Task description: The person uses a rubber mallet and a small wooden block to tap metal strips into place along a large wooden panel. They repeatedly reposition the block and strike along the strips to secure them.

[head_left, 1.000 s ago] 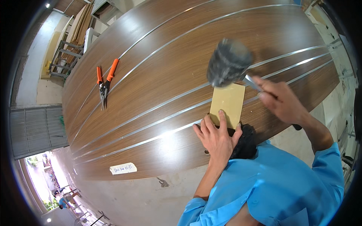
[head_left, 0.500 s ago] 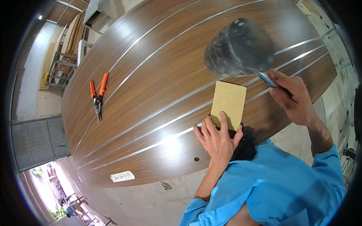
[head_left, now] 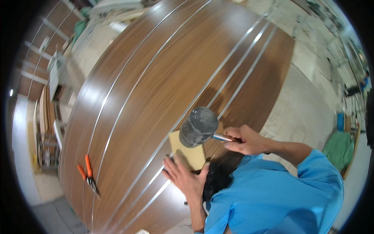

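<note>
A large brown wood-grain panel (head_left: 156, 105) lies before me, with thin silvery metal strips (head_left: 233, 74) running along it. My right hand (head_left: 249, 140) is closed around the handle of a black rubber mallet (head_left: 198, 128). The mallet's dusty head is over a flat, pale yellow block (head_left: 191, 155) and hides part of it; whether they touch, I cannot tell. At the near end of the block, my left hand (head_left: 185, 177) steadies it, the thumb at one corner and the fingers along the other side. The block lies across the group of strips nearest me.
Tin snips (head_left: 89, 175) with orange handles rest on the panel at the left. Stacked boards (head_left: 46, 113) and a metal rack stand beyond the left edge. A green cloth (head_left: 338, 151) lies at the far right. Something black (head_left: 214, 181) is against my waist.
The mallet has come down from its raised position to the block. My view has turned, so the panel appears rotated and the hands lie farther left. The left hand stays at the block.
</note>
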`<state>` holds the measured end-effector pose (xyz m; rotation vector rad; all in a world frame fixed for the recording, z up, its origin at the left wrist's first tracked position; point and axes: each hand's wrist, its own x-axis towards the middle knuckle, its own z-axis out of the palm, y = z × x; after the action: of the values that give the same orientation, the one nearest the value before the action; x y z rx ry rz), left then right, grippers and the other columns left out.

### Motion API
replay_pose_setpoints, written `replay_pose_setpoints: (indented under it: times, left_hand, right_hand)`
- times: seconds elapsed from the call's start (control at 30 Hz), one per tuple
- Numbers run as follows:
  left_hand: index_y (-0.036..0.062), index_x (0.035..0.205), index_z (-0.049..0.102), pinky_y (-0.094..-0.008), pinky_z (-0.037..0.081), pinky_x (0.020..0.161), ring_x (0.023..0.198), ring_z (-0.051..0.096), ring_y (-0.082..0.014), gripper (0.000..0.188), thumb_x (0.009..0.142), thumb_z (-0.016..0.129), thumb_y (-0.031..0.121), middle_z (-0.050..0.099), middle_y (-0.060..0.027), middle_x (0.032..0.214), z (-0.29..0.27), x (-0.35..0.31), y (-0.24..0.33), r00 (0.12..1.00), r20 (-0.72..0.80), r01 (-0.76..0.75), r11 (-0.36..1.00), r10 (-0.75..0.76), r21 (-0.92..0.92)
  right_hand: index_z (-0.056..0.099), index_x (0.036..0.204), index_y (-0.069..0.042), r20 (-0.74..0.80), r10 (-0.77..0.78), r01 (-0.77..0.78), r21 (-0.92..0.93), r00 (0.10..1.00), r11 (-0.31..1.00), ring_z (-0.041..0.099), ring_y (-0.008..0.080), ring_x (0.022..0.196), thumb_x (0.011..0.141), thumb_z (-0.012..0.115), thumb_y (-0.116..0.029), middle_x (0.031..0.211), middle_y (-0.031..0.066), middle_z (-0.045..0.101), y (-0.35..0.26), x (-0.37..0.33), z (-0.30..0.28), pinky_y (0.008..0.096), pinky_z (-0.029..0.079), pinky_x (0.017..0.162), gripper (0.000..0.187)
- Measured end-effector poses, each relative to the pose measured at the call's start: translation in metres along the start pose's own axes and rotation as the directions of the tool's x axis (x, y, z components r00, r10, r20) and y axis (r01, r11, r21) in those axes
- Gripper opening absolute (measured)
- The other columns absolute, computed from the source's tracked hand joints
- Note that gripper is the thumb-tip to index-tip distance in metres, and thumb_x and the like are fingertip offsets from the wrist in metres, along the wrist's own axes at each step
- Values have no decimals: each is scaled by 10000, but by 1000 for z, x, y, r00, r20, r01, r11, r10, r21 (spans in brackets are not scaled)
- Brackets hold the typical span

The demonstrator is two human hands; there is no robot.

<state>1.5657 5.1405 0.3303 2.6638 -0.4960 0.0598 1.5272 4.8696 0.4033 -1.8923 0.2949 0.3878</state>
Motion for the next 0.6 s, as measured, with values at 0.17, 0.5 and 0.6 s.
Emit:
replay_pose_setpoints:
  times: [0.17,0.5,0.6]
  left_hand:
    - [37,1578,437,-606,229,1263,1522,349,-457,1099,780,774,715,406,-291,1610,-4,14,0,995,32,-96,976,92,196]
    - [-6,1426,593,-588,309,1200,1389,497,-447,976,727,843,626,542,-312,1454,-8,9,-3,987,-2,-161,979,162,129]
    - [-13,1427,591,-592,326,1182,1360,494,-456,963,712,867,571,528,-309,1439,1,12,7,988,-86,-115,980,130,165]
  right_hand:
    - [643,1038,-13,-226,-18,46,121,974,992,576,190,682,954,713,-264,744,111,601,31,-15,-5,383,435,624,274]
    - [680,984,23,-420,55,40,215,906,976,551,113,645,960,689,-178,823,55,610,48,-14,-15,330,436,572,202]
    - [684,1068,36,-381,59,66,308,923,949,529,68,611,994,648,-129,726,19,571,39,-6,-25,284,404,538,184]
